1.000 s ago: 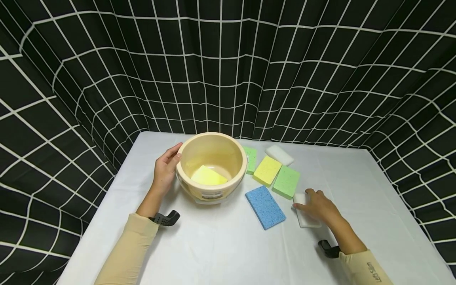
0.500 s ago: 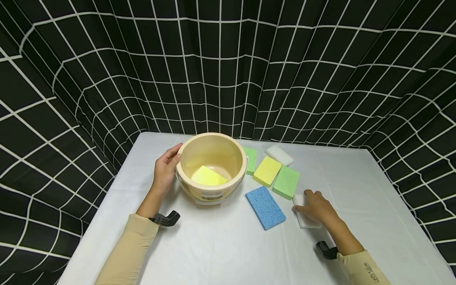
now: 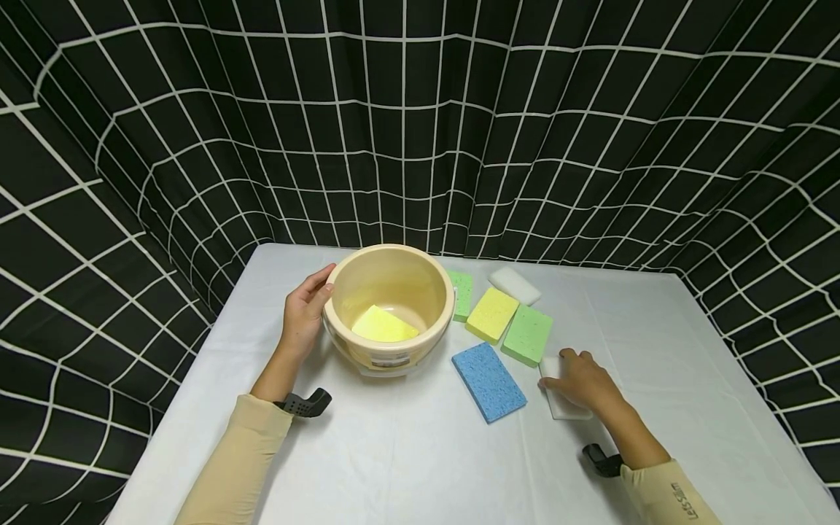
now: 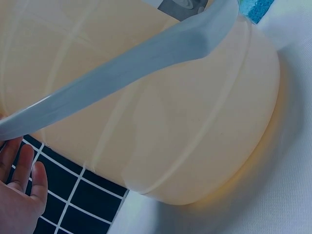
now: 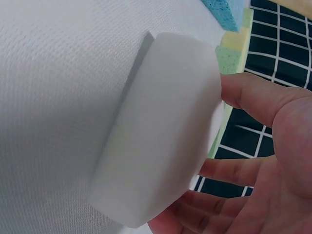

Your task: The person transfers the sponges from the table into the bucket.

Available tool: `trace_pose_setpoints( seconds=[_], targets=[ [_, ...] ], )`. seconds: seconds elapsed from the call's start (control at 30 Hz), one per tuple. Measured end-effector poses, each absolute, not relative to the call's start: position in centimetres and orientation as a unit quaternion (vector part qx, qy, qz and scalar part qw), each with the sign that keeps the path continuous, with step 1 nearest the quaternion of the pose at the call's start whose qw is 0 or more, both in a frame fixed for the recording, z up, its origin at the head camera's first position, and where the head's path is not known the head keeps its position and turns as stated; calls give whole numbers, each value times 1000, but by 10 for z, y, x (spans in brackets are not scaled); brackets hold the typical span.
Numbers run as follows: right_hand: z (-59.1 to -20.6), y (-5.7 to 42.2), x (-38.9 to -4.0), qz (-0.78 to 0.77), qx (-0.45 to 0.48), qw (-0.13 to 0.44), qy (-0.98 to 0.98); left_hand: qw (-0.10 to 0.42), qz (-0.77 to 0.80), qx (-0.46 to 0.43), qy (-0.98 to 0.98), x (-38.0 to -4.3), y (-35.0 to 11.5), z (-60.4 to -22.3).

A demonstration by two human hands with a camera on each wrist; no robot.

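Observation:
At the left of the table, the left hand (image 3: pixel 305 313) holds a cream bucket (image 3: pixel 394 257) by its rim. The thumb lies at the rim and the other fingers are along the outer wall. A pale band-like handle (image 4: pixel 122 73) crosses the bucket in the left wrist view. Inside the bucket lies a yellow sponge (image 3: pixel 383 326). At the right, the right hand (image 3: pixel 586 380) grips a white sponge (image 5: pixel 156 126) on the table, thumb on one side and fingers on the other. Part of that sponge is hidden under the hand in the head view.
Between bucket and right hand lie a blue sponge (image 3: pixel 488 382), a yellow sponge (image 3: pixel 492 315), a green sponge (image 3: pixel 528 335) and another white sponge (image 3: pixel 515 285). One more green sponge (image 3: pixel 461 295) is partly behind the bucket. A black gridded curtain (image 3: pixel 407 131) surrounds the white-covered table (image 3: pixel 394 467).
The right hand and forearm have shifted very slightly toward the left and down over the white sponge. The left hand and the bucket have stayed in place.

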State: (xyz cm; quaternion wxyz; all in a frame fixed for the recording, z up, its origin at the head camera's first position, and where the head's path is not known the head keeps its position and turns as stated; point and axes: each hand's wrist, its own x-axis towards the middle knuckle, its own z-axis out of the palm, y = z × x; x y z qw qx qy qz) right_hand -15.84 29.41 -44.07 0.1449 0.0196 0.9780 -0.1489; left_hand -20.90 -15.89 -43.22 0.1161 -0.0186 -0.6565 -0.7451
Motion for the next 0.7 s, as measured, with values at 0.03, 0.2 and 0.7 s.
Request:
trace_pose_setpoints(
  seconds=[0.03, 0.2, 0.7],
  targets=[
    [-441, 294, -158, -150, 21, 145, 978, 116, -744, -21, -657, -209, -159, -433],
    [-437, 296, -157, -152, 22, 144, 978, 113, -740, -25, -663, -210, -160, -433],
    [-415, 306, -166, -143, 4, 123, 982, 116, -741, -21, -661, -208, -160, -431]
  ],
)
